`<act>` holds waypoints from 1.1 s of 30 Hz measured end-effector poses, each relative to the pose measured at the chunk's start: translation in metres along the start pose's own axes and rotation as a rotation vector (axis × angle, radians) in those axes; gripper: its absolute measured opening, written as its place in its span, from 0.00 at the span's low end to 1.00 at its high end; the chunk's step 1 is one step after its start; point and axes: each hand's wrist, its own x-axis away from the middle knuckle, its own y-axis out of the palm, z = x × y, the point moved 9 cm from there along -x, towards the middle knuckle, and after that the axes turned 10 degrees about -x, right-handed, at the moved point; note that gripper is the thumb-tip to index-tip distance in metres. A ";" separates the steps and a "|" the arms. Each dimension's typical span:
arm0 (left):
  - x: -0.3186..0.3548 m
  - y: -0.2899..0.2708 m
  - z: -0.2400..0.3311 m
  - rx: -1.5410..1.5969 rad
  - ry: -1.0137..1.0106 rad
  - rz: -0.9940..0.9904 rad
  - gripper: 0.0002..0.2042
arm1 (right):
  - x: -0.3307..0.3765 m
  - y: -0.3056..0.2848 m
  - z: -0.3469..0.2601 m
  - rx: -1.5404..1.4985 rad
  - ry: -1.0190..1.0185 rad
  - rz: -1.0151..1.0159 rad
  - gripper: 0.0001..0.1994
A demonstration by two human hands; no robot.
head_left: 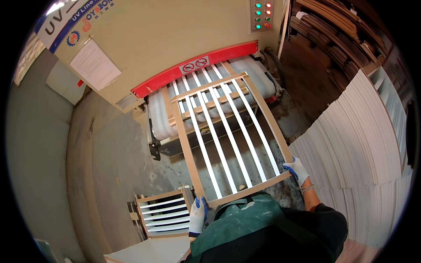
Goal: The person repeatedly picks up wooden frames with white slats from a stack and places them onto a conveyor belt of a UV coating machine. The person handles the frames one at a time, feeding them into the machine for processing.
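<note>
A wooden frame with several white strips (224,122) spans between my hands and the machine's conveyor. My gloved left hand (198,215) is closed round its near left corner. At the near right corner my right hand (297,169), in a white and blue glove, grips the side rail. The frame's far end lies over the mesh conveyor belt (160,124). Farther in, a second frame with white strips (166,101) lies on the belt, partly hidden beneath the red guard bar (144,90). Its near rail shows under the held frame.
A large beige machine (153,35) with a lit button panel (262,17) stands ahead. Tall stacks of white panels (346,136) rise close on my right. More slatted frames (164,212) are piled at the lower left. Brown sheets (329,35) fill racks at the far right.
</note>
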 end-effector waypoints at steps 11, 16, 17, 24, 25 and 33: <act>-0.029 0.017 -0.020 0.088 -0.211 -0.164 0.21 | -0.035 0.000 0.012 0.041 -0.058 0.076 0.15; -0.035 0.002 0.008 0.100 -0.023 -0.053 0.21 | -0.048 0.002 0.013 0.010 -0.053 0.026 0.24; -0.035 0.004 0.008 0.094 -0.032 -0.069 0.21 | -0.053 0.000 0.016 0.014 -0.042 0.022 0.24; -0.038 0.002 0.007 0.043 -0.007 -0.051 0.20 | -0.042 0.008 -0.008 0.010 -0.034 0.037 0.15; -0.040 0.005 0.001 0.037 -0.010 -0.059 0.20 | -0.043 0.008 -0.009 0.021 -0.031 0.054 0.15; -0.063 0.009 0.005 0.019 -0.097 -0.164 0.19 | -0.077 0.010 0.005 0.018 0.012 -0.007 0.27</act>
